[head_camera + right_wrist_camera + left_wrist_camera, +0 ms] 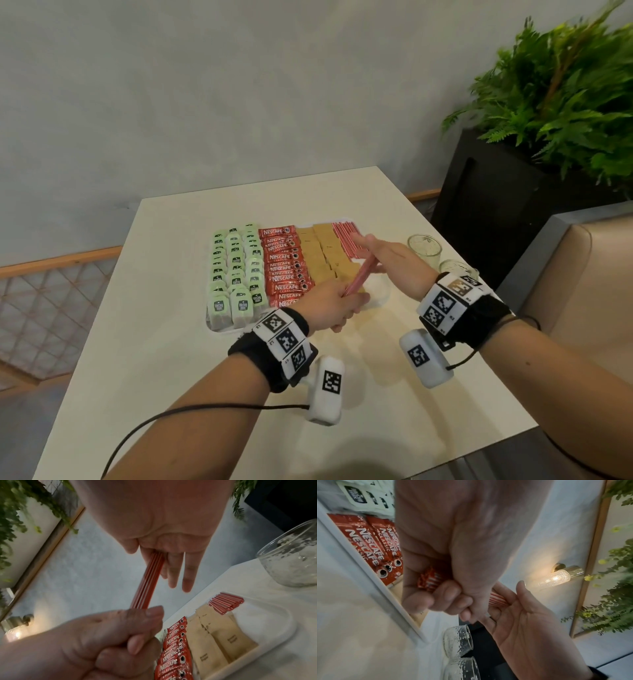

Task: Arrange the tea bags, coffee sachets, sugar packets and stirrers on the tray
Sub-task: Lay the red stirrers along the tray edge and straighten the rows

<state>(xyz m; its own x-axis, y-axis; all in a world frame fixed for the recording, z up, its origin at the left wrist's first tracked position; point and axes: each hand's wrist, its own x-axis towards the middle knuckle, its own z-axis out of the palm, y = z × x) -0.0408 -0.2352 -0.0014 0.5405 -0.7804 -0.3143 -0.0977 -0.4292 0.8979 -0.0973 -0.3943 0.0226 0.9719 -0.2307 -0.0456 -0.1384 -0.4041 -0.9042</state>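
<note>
A white tray point(383, 297) on the table holds rows of green tea bags point(236, 270), red coffee sachets point(284, 267), brown sugar packets point(322, 253) and a row of red stirrers point(346, 236) at its far right. My left hand point(337, 305) grips the lower end of a bundle of red stirrers point(359, 277) in a fist above the tray's near right part. My right hand point(383, 255) has straight fingers lying along the bundle's upper end point(147, 582). The right wrist view shows bare tray floor point(265, 622) in front of the laid stirrers point(226, 604).
Two empty glasses point(424, 248) point(457, 267) stand right of the tray near the table's right edge. A black planter point(496, 212) with a fern point(565, 96) stands behind them. A beige seat point(582, 274) is at the right.
</note>
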